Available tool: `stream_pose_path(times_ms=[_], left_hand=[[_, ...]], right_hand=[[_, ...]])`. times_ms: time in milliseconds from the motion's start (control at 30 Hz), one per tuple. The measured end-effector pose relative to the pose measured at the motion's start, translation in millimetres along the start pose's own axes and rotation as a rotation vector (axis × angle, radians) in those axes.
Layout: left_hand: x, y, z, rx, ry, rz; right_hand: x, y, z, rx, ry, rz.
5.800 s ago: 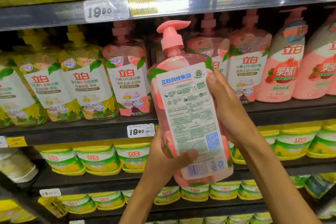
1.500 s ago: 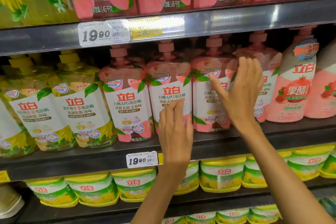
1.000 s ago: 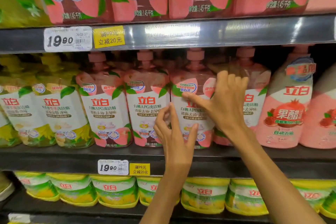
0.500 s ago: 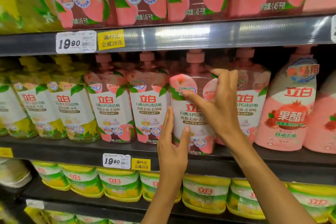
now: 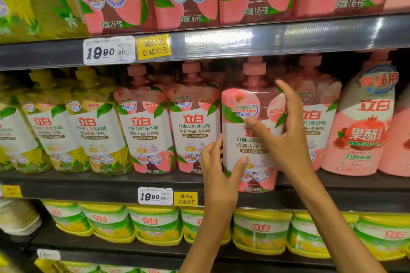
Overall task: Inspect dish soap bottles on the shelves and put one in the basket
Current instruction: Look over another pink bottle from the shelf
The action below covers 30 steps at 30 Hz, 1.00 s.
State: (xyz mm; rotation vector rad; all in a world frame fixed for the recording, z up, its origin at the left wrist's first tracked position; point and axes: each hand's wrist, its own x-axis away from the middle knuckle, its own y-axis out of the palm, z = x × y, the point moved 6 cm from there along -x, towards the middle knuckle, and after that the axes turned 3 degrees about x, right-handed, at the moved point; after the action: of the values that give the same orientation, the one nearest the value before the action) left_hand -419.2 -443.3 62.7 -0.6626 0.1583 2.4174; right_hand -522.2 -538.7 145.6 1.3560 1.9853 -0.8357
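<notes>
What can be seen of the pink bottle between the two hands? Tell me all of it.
The pink peach bottle looks like translucent pink plastic, with a pink pump neck on top and a white label bearing peach art, green leaves and red lettering. It stands upright, its base overhanging the front edge of the middle shelf, ahead of its row. The left hand holds its lower left side; the right hand grips its right side, thumb across the label.

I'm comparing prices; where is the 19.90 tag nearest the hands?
In the head view, that 19.90 price tag sits on the middle shelf's front edge, left of a yellow promo label, just left of the left hand.
</notes>
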Motion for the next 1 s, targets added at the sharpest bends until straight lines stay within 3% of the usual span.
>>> stream_pose_path(times_ms=[167, 400, 533, 733, 1000], left_hand=[[7, -5, 1, 0.077, 0.022, 0.033], [8, -4, 5, 0.171, 0.019, -0.004], [13, -4, 4, 0.203, -0.011, -0.050], [28, 1, 3, 0.335, -0.184, -0.182], [51, -11, 13, 0.439, -0.305, -0.185]], right_hand=[[2, -5, 7, -0.059, 0.089, 0.045], [-4, -1, 13, -0.089, 0.184, -0.068], [0, -4, 8, -0.187, 0.206, -0.028], [15, -5, 5, -0.413, 0.341, -0.068], [38, -1, 19, -0.623, 0.522, -0.227]])
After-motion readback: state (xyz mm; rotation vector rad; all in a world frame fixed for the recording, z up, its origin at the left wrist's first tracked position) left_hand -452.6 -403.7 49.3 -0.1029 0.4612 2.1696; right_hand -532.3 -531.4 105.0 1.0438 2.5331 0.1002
